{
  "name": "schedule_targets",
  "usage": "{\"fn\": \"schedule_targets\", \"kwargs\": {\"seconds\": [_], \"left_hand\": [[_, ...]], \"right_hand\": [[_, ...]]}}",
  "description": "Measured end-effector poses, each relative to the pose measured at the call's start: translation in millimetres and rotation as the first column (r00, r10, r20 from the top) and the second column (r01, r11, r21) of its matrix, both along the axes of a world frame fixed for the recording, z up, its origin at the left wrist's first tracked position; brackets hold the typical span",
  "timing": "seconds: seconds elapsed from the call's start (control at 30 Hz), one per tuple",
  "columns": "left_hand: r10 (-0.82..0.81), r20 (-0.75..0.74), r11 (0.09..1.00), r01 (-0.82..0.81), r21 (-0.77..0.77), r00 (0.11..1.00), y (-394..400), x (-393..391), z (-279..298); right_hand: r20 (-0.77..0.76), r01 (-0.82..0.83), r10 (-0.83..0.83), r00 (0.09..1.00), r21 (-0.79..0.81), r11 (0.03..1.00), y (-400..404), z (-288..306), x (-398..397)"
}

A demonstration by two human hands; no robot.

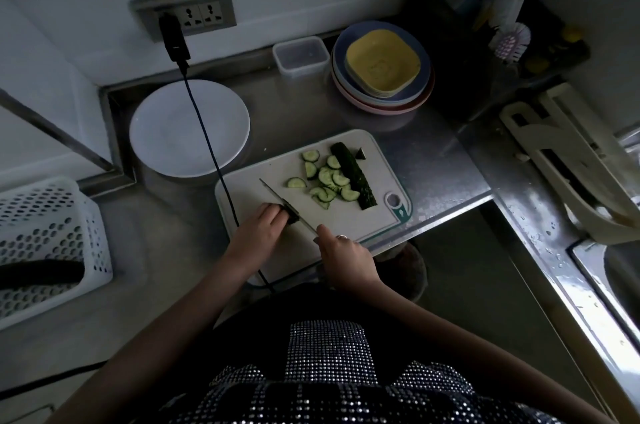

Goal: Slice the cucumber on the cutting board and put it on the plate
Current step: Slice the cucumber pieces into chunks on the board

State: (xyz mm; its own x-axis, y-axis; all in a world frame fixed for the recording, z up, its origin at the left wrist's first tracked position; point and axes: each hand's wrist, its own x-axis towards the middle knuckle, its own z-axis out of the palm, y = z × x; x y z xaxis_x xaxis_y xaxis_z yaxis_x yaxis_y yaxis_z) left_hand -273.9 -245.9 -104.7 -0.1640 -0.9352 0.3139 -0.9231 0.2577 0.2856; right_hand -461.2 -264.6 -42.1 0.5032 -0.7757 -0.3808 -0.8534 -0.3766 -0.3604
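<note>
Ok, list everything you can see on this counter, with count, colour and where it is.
cutting board: one, white, counter centre
cucumber half: one, dark green, board's right side
cucumber slices: a pile, pale green, mid-board
cucumber stub: one, dark, under left fingers
knife: one, across board
plate: one, white, left of board
stacked dishes: several, yellow on top, behind board
container: one, clear, by wall
basket: one, white, far left
cable: one, black, from socket
left hand: holds stub
right hand: grips knife
</note>
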Motion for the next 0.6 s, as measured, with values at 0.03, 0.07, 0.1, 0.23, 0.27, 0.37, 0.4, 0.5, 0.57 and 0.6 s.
{"fn": "schedule_targets", "kwargs": {"seconds": [0.03,0.07,0.1,0.23,0.27,0.37,0.4,0.5,0.57,0.6], "left_hand": [[0.0,0.003,1.0,0.0,-0.006,1.0,0,0,0],[-0.002,0.007,1.0,0.002,-0.014,1.0,-1,0,1],[-0.006,0.008,1.0,0.006,-0.017,1.0,-1,0,2],[-0.005,0.017,1.0,0.006,-0.025,1.0,0,0,1],[-0.005,0.016,1.0,0.005,-0.025,1.0,1,0,-2],[-0.016,-0.003,1.0,0.015,-0.025,1.0,0,1,-7],[-0.019,-0.005,0.999,0.019,-0.028,1.0,-1,1,-7],[-0.014,-0.008,0.999,0.013,-0.033,1.0,0,0,-3],[0.0,-0.02,1.0,0.0,-0.015,1.0,1,-1,-1],[0.003,-0.027,1.0,-0.003,-0.004,1.0,1,-1,0]], "right_hand": [[-0.004,-0.005,0.005,1.0,-0.004,1.0,0,0,0],[-0.006,-0.011,0.011,1.0,-0.009,1.0,0,-1,0],[-0.009,-0.016,0.016,1.0,-0.012,1.0,0,-1,0],[-0.049,-0.016,0.016,0.999,0.008,1.0,1,-3,3],[-0.066,-0.014,0.015,0.998,0.018,1.0,1,-3,3],[-0.103,-0.01,0.014,0.995,0.044,0.999,1,-4,4],[-0.105,-0.008,0.012,0.994,0.043,0.999,1,-4,4],[-0.105,-0.001,0.005,0.994,0.036,0.999,0,-3,3],[-0.105,-0.001,0.005,0.994,0.038,0.999,0,-2,4],[-0.106,-0.004,0.008,0.994,0.034,0.999,0,-1,3]]}}
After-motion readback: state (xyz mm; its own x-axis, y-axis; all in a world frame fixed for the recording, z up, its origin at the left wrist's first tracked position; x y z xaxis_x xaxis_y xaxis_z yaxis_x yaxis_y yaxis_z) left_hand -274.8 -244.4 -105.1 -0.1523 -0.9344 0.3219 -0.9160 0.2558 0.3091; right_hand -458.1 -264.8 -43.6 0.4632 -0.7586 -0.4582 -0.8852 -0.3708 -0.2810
